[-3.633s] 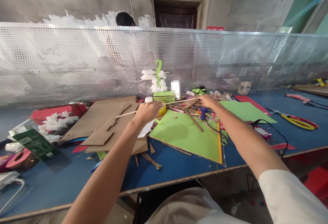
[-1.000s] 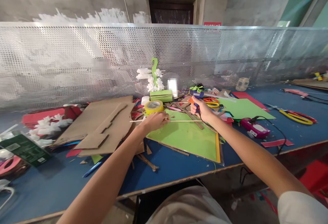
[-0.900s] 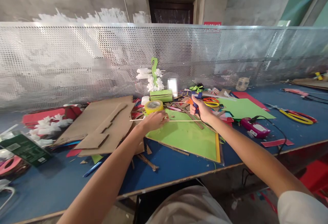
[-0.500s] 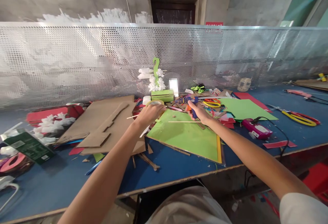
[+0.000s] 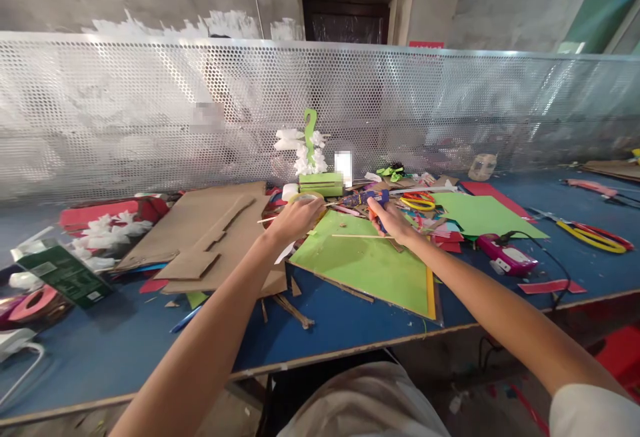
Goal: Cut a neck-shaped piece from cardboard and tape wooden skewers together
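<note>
Raised since the earlier frame, the glue gun [image 5: 369, 196] fills your right hand [image 5: 393, 221], fingers curled round its handle: rightly held, likely rigid, hot-tipped left of that grip. Your left hand [image 5: 299, 219] pinches a thin stick [image 5: 267, 220] jutting both sides; probably light, snappable, best held mid-length.
</note>
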Tool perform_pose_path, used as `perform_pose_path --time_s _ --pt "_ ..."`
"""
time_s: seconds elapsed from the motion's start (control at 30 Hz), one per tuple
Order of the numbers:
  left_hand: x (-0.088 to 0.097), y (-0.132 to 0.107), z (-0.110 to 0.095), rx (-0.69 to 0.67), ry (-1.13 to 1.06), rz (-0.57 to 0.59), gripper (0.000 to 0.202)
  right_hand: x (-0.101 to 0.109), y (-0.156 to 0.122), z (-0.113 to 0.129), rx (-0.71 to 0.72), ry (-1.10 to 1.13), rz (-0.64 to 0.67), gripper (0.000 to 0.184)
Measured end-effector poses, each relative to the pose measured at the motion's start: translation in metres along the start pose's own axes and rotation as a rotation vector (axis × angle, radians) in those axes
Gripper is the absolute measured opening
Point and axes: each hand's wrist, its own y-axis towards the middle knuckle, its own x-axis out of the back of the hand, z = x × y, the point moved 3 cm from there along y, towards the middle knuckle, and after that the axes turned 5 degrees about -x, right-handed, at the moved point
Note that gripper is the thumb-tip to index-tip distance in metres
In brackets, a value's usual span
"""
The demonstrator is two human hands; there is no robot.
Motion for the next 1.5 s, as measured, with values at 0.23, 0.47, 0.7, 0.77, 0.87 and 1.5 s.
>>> perform_pose_path --time_s 0.23,0.47,0.7,0.77,0.87,1.5 --pt "0.0036 0.0004 -0.0035 -0.058 0.005 -0.038 0.033 0.0016 0.0027 -0.0021 0.011 0.000 -0.017 0.066" --pt "0.0032 -0.0002 -0.0042 -0.044 0.009 -0.023 0.033 0.0010 0.0037 -0.0030 0.020 0.000 -0.024 0.068" --pt "0.0006 -0.0007 -0.0009 -0.071 -0.003 -0.088 0.030 0.0008 0.0018 -0.0008 0.004 -0.002 -0.026 0.067" --pt "-0.0005 -0.0008 0.0008 -0.069 -0.006 -0.104 0.030 0.0004 0.0013 -0.0009 -0.004 0.008 -0.012 0.067" --pt "-0.0018 -0.0008 0.0024 -0.056 -0.002 -0.112 0.029 -0.0005 0.0008 -0.0008 0.001 0.034 0.012 0.066" --pt "0.0014 -0.0019 0.0015 0.035 0.008 -0.108 0.032 0.0052 0.0038 -0.0006 0.024 0.118 0.146 0.061"
